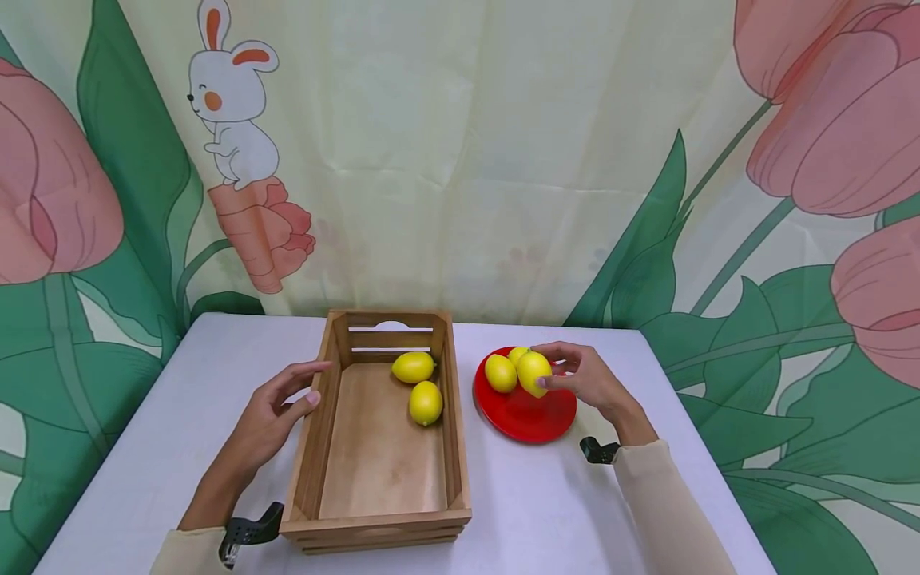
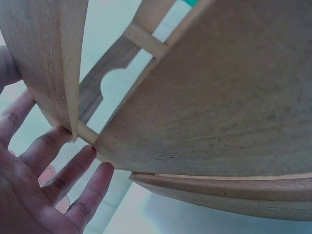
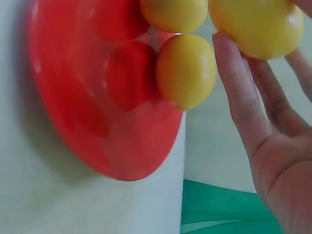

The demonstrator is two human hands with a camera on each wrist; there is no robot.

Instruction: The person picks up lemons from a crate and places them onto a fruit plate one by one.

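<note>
A yellow lemon (image 1: 534,374) is pinched between the thumb and fingers of my right hand (image 1: 589,377), raised over the red plate (image 1: 530,423). On that plate lie two more lemons, one at the left (image 1: 501,374) and one behind (image 1: 517,354), partly hidden. In the right wrist view the held lemon (image 3: 258,29) is apart from the plate. My left hand (image 1: 269,411) is at the left side of a wooden crate (image 1: 377,523), its extended fingertips (image 2: 101,170) touching the slats. Inside the crate two lemons (image 1: 413,367) (image 1: 426,402) rest towards the back right.
A white-covered table (image 1: 517,503) carries the crate and, to its right, the plate. Behind it hangs a curtain (image 1: 460,160) printed with tulips and a rabbit. The crate's raised slatted walls stand between the left hand and the plate.
</note>
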